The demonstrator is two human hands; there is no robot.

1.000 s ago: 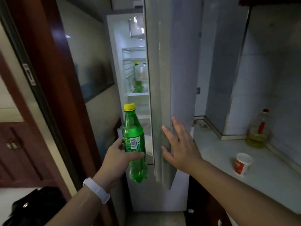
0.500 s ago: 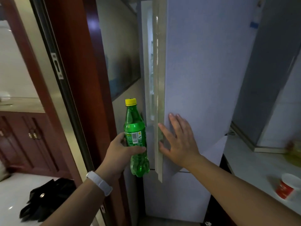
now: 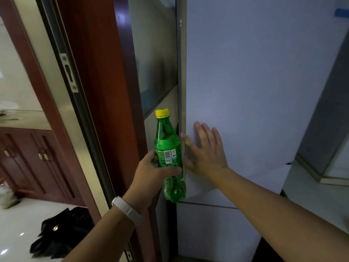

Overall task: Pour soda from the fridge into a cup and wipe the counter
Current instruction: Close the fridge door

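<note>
Green plastic soda bottle [image 3: 167,148], yellow cap on, sits upright in our left hand [image 3: 151,173] in the head view. Our fingers and thumb wrap round its label band, just left of the fridge edge. Our right hand [image 3: 204,150] lies flat on the pale grey upper fridge door [image 3: 255,82], fingers straight and spread, thumb at the door's left edge. White wristband [image 3: 127,210] is on our left wrist. Black bag [image 3: 62,235] is on the floor, lower left.

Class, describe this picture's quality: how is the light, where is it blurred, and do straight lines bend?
Head view: dim, bluish light on the fridge door; the green bottle is sharp, barcode visible; the cabinet at far left is smeared; the wooden door frame leans and bows from the wide lens.
</note>
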